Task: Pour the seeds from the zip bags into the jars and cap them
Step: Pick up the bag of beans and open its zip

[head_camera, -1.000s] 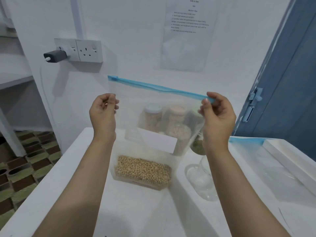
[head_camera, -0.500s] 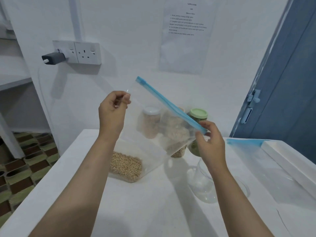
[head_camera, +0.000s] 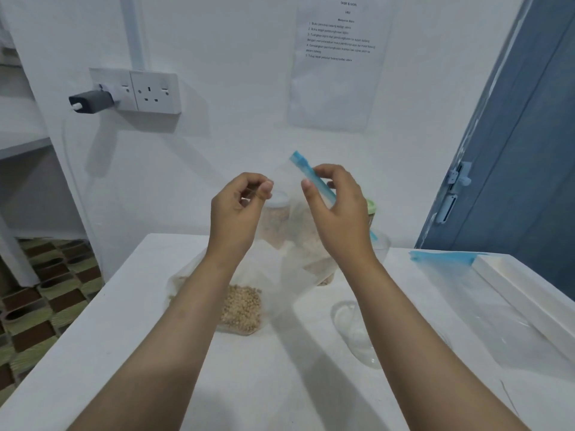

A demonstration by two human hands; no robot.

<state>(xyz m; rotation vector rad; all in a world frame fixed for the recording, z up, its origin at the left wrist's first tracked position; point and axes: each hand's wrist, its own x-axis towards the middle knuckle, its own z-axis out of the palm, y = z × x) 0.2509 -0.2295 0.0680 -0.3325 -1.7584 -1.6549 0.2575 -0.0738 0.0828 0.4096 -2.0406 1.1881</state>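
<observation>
Overhead, both hands, left hand and right hand, pinching zip bag over white table (wall socket behind).

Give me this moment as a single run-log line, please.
left hand: pinches zip bag edge | right hand: grips blue zip strip | seeds: in bag | empty jar: uncapped

Zip bag: clear, blue seal strip. Seeds: tan. Table: white. Door: blue. Floor tiles: brown and green pattern.
</observation>
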